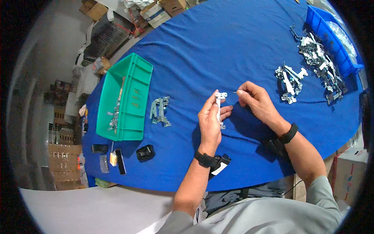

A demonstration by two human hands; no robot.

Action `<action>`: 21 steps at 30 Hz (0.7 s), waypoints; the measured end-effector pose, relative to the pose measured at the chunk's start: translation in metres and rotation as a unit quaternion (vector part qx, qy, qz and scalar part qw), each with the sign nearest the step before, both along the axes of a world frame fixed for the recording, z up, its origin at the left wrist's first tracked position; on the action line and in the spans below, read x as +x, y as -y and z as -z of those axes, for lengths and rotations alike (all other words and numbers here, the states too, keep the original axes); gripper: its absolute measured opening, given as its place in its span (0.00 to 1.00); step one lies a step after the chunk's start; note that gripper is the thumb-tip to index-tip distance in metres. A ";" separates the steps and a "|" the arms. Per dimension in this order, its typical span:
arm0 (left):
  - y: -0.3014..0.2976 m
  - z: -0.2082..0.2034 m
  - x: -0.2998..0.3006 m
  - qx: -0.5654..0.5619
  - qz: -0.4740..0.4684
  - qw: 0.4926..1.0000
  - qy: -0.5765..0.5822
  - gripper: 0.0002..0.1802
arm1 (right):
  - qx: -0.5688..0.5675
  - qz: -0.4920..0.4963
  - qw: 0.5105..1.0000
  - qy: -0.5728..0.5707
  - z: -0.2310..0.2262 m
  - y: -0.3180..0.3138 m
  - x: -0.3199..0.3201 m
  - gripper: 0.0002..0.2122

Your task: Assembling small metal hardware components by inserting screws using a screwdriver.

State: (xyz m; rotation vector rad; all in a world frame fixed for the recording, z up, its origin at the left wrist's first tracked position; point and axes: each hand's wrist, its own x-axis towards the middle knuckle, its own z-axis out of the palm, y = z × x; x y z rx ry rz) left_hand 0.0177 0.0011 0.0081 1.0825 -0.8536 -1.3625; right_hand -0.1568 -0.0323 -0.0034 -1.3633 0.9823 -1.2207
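My left hand (209,119) is closed around a slim white metal bracket (218,112), held upright above the blue cloth with its wider ends showing above and below the fingers. To its right, my right hand (258,102) pinches a thin, pin-like piece (234,92) between thumb and forefinger. That piece points toward the bracket's top end, with a small gap between them. It is too small to make out exactly. Both wrists wear black straps.
A green bin (146,97) with metal parts stands at left, beside a small pile of brackets (159,112). More brackets (289,82) lie at right, near a larger heap (321,64) and a blue bin (331,37). Small black items, including a case (145,153), lie near left.
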 end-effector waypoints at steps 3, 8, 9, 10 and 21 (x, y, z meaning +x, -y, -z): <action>0.000 0.004 -0.003 -0.002 -0.009 1.000 -0.006 0.19 | 0.007 -0.001 0.998 -0.070 -0.005 -0.004 0.005 0.09; 0.002 0.009 0.004 -0.023 -0.012 0.999 -0.046 0.14 | 0.015 0.016 0.991 -0.128 -0.013 -0.007 0.006 0.10; 0.003 0.009 0.002 -0.032 -0.007 0.999 -0.034 0.14 | 0.020 0.016 0.993 -0.119 -0.010 -0.006 0.005 0.11; 0.003 0.009 -0.002 -0.040 0.002 0.999 -0.025 0.14 | 0.027 0.020 0.993 -0.112 -0.010 -0.006 0.003 0.11; 0.014 0.005 0.020 0.016 0.037 0.998 0.040 0.08 | 0.097 0.080 0.992 -0.005 -0.011 -0.004 0.019 0.12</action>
